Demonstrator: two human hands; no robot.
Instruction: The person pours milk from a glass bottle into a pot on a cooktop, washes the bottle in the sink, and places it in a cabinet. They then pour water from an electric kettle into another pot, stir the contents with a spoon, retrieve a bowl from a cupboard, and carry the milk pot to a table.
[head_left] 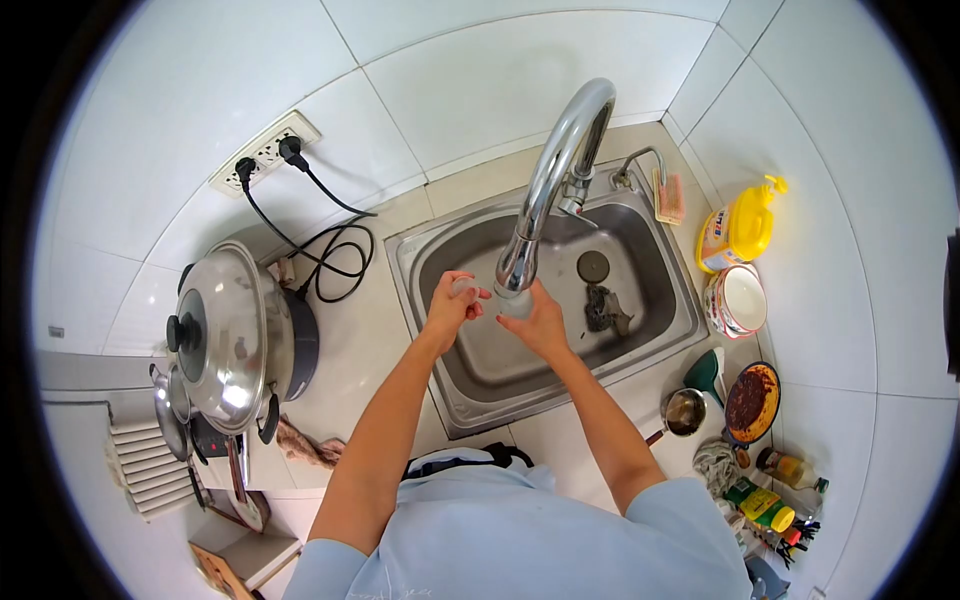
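Over the sink (465,375), my left hand (448,312) is closed with its fingers curled round a small whitish, translucent piece (464,287), perhaps a cap. Just right of it, my right hand (540,325) grips a small translucent white container (514,304) directly under the spout of the chrome faucet (545,185). The spout hides the container's top, and my fingers cover part of its side. The two hands are a short gap apart. On the sink floor to the right lie a round drain cover (593,266) and a dark, wet-looking clump (603,309).
A large lidded steel pot (225,340) stands left, near black cords (340,255) plugged into a wall outlet (268,150). Along the right are a sponge (669,200), yellow pump bottle (740,228), stacked bowls (742,300), small pan (684,412) and several bottles.
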